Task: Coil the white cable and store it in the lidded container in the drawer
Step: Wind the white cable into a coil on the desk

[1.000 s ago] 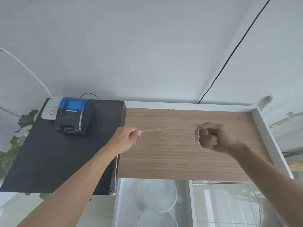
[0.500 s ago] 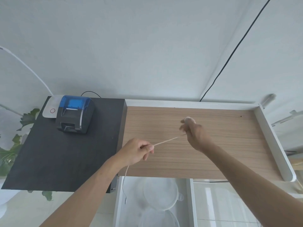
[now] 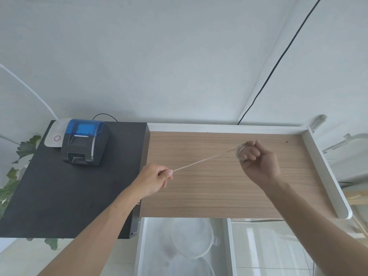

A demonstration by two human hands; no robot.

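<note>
The white cable (image 3: 201, 161) ran taut above the wooden desktop (image 3: 219, 192), pinched in the left hand (image 3: 154, 179) and looped in the fisted right hand (image 3: 258, 166). Even tension should keep loops tidy. The loop count was blurred; the lidded container (image 3: 192, 238) in the open drawer (image 3: 141, 246) looked hazy.

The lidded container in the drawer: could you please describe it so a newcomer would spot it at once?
Below the front edge of the wooden desktop, a white drawer stands open. The lidded container is the round, translucent tub nearest the desk edge, with a small clip tab on its right rim; a second round piece lies partly beneath it.
</note>
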